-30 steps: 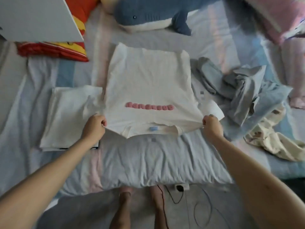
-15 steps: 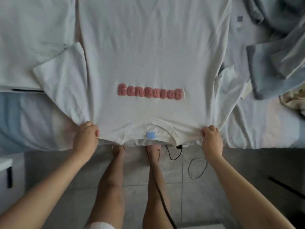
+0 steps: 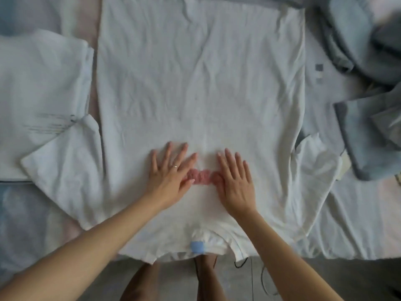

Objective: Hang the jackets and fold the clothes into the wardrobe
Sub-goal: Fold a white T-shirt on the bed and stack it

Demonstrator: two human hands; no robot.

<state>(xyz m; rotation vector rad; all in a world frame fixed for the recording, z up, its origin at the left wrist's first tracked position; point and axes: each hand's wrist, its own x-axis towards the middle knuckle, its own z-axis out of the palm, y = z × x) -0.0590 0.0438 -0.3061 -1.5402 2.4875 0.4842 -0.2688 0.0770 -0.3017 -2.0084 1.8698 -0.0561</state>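
Observation:
A white T-shirt point(image 3: 199, 83) lies spread flat on the bed, its collar with a blue tag point(image 3: 198, 247) hanging at the near edge. Pink fuzzy lettering point(image 3: 200, 176) shows between my hands, partly covered by them. My left hand point(image 3: 171, 174) presses flat on the shirt's chest, fingers straight and spread, a ring on one finger. Just right of the lettering, my right hand point(image 3: 235, 181) lies flat with straight fingers. Both short sleeves stick out sideways, the left sleeve point(image 3: 65, 170) and the right sleeve point(image 3: 312, 170).
A folded white garment point(image 3: 41, 88) lies to the left of the shirt. A heap of grey-blue clothes point(image 3: 368, 83) sits at the right. The pastel bedsheet point(image 3: 355, 224) ends at the near edge, with grey floor, my legs and a black cable point(image 3: 263, 279) below.
Both hands let go of the shirt's shoulders and moved forward onto its chest, now lying flat. The view has moved closer over the bed.

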